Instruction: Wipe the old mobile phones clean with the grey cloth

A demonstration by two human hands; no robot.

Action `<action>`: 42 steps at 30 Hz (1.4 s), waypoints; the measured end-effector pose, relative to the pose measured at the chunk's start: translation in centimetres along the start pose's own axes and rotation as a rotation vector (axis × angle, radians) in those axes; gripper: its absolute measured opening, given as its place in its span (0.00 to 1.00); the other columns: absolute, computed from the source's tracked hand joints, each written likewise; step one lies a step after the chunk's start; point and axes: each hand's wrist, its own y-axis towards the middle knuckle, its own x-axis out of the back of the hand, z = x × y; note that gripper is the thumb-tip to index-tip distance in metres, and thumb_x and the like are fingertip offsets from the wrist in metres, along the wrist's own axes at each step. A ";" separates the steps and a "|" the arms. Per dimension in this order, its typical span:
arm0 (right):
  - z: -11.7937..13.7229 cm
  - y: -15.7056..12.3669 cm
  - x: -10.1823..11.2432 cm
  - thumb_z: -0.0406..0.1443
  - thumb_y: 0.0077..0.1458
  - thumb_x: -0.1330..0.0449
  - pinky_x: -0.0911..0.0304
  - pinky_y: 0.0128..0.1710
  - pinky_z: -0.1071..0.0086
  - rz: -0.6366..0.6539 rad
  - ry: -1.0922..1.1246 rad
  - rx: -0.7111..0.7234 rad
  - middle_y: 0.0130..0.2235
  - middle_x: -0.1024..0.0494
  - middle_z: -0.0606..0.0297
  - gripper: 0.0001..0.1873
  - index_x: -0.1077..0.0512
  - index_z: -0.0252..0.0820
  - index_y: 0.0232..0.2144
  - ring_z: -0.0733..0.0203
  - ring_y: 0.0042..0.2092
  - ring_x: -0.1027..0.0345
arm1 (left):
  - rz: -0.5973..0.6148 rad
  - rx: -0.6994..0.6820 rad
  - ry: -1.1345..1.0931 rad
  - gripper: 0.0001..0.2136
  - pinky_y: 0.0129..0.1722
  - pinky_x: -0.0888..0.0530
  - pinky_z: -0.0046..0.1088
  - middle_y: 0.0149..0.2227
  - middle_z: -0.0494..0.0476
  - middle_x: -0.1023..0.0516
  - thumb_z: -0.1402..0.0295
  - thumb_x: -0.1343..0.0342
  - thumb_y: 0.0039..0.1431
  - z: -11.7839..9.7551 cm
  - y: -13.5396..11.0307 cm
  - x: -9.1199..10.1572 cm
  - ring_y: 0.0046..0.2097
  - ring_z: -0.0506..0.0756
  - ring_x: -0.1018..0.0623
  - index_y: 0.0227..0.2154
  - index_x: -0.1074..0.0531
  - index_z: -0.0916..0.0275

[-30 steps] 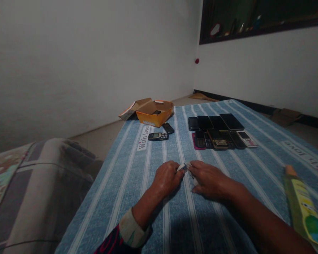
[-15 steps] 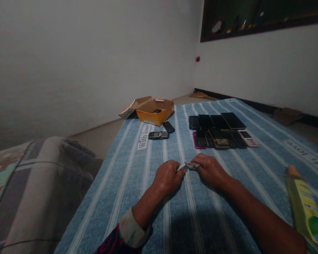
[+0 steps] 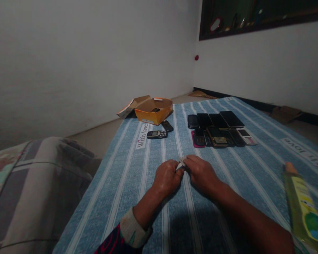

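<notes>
Clasping small pale items (image 3: 179, 165), both hands (image 3: 167, 177) (image 3: 202, 174) closed, phones (image 3: 217, 135) beyond, bottle (image 3: 301, 203) at right

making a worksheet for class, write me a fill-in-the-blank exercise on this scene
The phones grouped at right lie in ____ rows.
The printed words near the open box read "With ____".
A small pale item is between the right hand and the ____ hand.
At the right edge is a ____ with a yellow label.

two; love; left; bottle
</notes>
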 end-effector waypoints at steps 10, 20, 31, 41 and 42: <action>-1.2 0.5 -0.5 0.23 0.54 0.50 0.32 0.46 0.65 -0.190 0.416 -0.063 0.41 0.22 0.58 0.18 0.24 0.40 0.39 0.59 0.43 0.28 | -0.149 -0.068 -0.234 0.08 0.33 0.32 0.28 0.29 0.55 0.23 0.67 0.46 0.58 0.4 -0.2 -0.3 0.32 0.54 0.25 0.29 0.24 0.63; -1.3 1.2 0.5 0.31 0.50 0.46 0.33 0.45 0.62 -0.264 0.732 -0.348 0.38 0.19 0.60 0.14 0.20 0.41 0.35 0.56 0.41 0.26 | -0.395 -0.211 -0.660 0.07 0.39 0.29 0.31 0.32 0.55 0.24 0.65 0.45 0.60 0.2 -0.2 -0.8 0.36 0.54 0.25 0.35 0.25 0.62; 0.3 1.4 1.6 0.38 0.52 0.40 0.33 0.36 0.67 -0.311 0.985 -0.456 0.34 0.19 0.64 0.11 0.22 0.40 0.36 0.59 0.35 0.27 | -0.316 -0.150 -0.850 0.09 0.43 0.28 0.34 0.37 0.58 0.22 0.67 0.43 0.56 0.2 -0.3 -1.0 0.40 0.56 0.24 0.38 0.24 0.63; 2.7 0.5 0.0 0.29 0.58 0.49 0.33 0.43 0.68 -0.248 0.751 -0.147 0.40 0.20 0.61 0.16 0.25 0.42 0.44 0.60 0.41 0.27 | -0.030 -0.110 -0.540 0.01 0.33 0.32 0.29 0.26 0.51 0.25 0.72 0.41 0.48 2.0 -0.8 4.8 0.31 0.53 0.27 0.24 0.24 0.62; 2.8 0.3 -0.3 0.28 0.58 0.50 0.33 0.44 0.68 -0.234 0.710 -0.107 0.41 0.21 0.60 0.17 0.25 0.41 0.45 0.59 0.42 0.27 | -0.016 -0.102 -0.503 0.02 0.31 0.34 0.28 0.24 0.50 0.27 0.72 0.41 0.47 2.3 -1.0 5.4 0.29 0.52 0.28 0.22 0.26 0.62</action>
